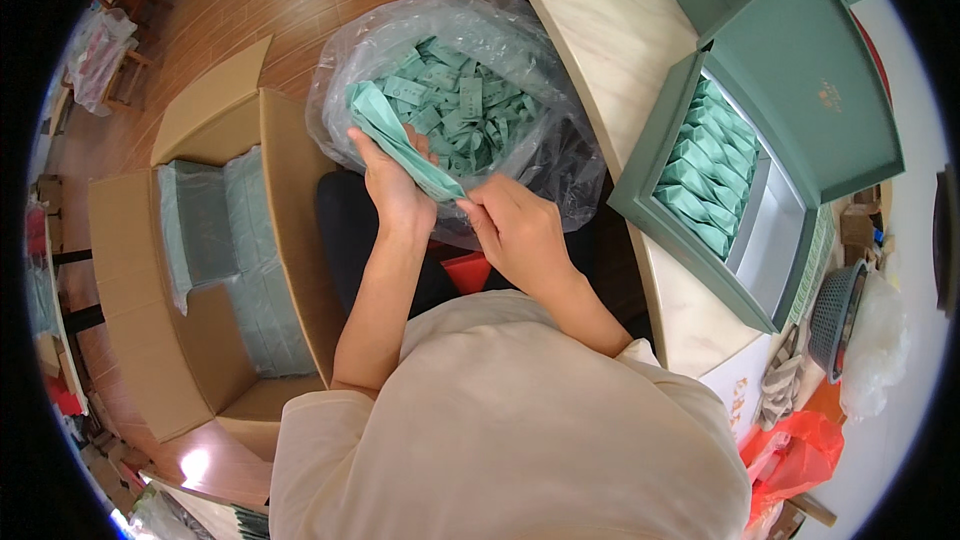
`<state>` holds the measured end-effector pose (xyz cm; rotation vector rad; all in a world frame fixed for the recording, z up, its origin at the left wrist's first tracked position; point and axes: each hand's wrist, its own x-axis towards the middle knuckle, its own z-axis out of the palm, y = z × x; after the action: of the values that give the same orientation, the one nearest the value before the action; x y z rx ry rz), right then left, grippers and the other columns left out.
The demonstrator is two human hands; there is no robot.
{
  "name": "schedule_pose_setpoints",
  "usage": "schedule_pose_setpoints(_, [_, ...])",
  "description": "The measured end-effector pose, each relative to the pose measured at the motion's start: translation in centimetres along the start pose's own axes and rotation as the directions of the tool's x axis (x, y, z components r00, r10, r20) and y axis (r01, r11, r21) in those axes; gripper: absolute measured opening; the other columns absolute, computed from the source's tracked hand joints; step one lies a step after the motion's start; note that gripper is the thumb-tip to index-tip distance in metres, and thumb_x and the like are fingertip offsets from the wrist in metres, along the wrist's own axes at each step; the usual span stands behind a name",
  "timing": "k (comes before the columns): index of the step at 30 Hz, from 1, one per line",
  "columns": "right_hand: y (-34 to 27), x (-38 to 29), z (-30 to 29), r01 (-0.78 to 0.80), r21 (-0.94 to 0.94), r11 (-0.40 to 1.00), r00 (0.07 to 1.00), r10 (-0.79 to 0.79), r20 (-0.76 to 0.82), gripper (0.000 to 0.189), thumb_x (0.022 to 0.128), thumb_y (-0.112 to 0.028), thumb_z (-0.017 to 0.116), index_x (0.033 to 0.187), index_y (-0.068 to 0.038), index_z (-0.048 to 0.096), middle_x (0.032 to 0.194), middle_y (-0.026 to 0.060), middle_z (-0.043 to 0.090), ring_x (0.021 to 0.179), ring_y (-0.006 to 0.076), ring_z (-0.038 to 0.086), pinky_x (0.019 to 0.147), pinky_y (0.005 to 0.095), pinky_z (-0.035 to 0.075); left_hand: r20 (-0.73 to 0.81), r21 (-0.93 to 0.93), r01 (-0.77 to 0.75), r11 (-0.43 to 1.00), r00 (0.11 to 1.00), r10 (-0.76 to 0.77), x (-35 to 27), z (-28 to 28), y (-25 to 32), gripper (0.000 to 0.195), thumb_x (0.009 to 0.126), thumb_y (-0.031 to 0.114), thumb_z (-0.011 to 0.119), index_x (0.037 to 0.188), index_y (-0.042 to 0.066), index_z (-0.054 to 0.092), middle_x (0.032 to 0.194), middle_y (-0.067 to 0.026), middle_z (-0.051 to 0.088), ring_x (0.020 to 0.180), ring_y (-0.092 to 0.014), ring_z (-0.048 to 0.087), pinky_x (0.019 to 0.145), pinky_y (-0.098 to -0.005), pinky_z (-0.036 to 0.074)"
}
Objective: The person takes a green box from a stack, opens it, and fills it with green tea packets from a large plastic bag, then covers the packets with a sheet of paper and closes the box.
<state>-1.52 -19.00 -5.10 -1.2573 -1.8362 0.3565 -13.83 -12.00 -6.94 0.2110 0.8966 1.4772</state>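
A pale green stack of small sachets or folded packets (394,136) lies slanted across the palm of my left hand (396,187); whether it is one piece or several is hard to tell. At its lower right end, the thumb and fingers of my right hand (517,229) pinch it. Just beyond both hands, a clear plastic bag (341,52) stands with its mouth spread, full of loose green sachets (469,101). To the right, a dark green gift box (660,135) with its lid raised holds rows of green packets (709,165) beside a bare white compartment (765,240).
The gift box rests on a marble-patterned table (592,22) whose curved edge runs along my right. On my left, an opened cardboard carton (135,262) contains plastic-wrapped green boxes (255,262). A grey basket (829,322) and a red plastic bag (799,457) sit at far right.
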Motion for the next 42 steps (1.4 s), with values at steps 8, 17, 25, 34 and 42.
schedule_pose_setpoints(8, [-0.4, 0.2, 0.4, 0.078, 0.057, 0.995, 0.997, -0.077, -0.032, 0.013, 0.076, 0.0, 0.068, 0.079, -0.001, 0.054, 0.069, 0.0102, 0.054, 0.058, 0.0278, 0.055, 0.048, 0.0353, 0.043, 0.083, 0.089, -0.064, 0.994, 0.995, 0.057, -0.7, 0.4, 0.0, 0.048, 0.095, 0.057, 0.039, 0.074, 0.014, 0.04, 0.063, 0.0025, 0.031, 0.056, -0.01, 0.031, 0.051, -0.0241, 0.026])
schedule_pose_setpoints(17, [0.1, 0.3, -0.4, 0.06, 0.063, 0.996, 0.998, -0.062, 0.022, 0.023, 0.073, -0.015, 0.074, 0.077, -0.005, 0.054, 0.07, 0.0067, 0.054, 0.06, 0.0249, 0.054, 0.049, 0.0344, 0.044, 0.13, 0.097, 0.0, 0.995, 0.991, -0.013, 0.3, -0.6, 0.6, 0.049, 0.095, 0.057, 0.036, 0.075, 0.013, 0.042, 0.06, 0.0017, 0.035, 0.051, -0.009, 0.034, 0.045, -0.0239, 0.027])
schedule_pose_setpoints(25, [-0.7, 0.3, 0.3, 0.083, 0.105, 0.991, 0.997, -0.083, -0.007, 0.02, 0.074, -0.011, 0.072, 0.079, -0.005, 0.054, 0.07, 0.0071, 0.054, 0.061, 0.0253, 0.055, 0.05, 0.0342, 0.044, 0.178, 0.043, 0.007, 0.999, 0.984, -0.015, 0.5, -1.6, 0.8, 0.042, 0.097, 0.05, 0.04, 0.076, 0.014, 0.041, 0.064, 0.0027, 0.032, 0.054, -0.008, 0.033, 0.047, -0.0225, 0.029])
schedule_pose_setpoints(34, [-0.9, 0.3, 1.6, 0.1, 0.108, 0.989, 0.992, -0.091, -0.086, 0.013, 0.074, 0.001, 0.066, 0.079, -0.003, 0.055, 0.068, 0.009, 0.054, 0.058, 0.0264, 0.055, 0.048, 0.0345, 0.044, -0.011, 0.085, -0.124, 0.989, 0.992, 0.125, -0.9, 0.1, 0.7, 0.046, 0.098, 0.052, 0.034, 0.072, 0.014, 0.036, 0.059, 0.0017, 0.032, 0.049, -0.009, 0.032, 0.044, -0.0232, 0.026])
schedule_pose_setpoints(42, [-0.9, 1.2, 0.3, -0.13, 0.303, 0.944, 0.984, 0.086, 0.154, 0.013, 0.085, -0.012, 0.062, 0.079, -0.003, 0.054, 0.068, 0.0109, 0.056, 0.061, 0.0297, 0.056, 0.052, 0.0379, 0.043, 0.012, 0.201, -0.35, 0.915, 0.935, 0.355, -0.5, -0.2, 2.2, 0.047, 0.099, 0.051, 0.029, 0.073, 0.014, 0.038, 0.056, 0.0014, 0.036, 0.044, -0.009, 0.033, 0.038, -0.023, 0.025])
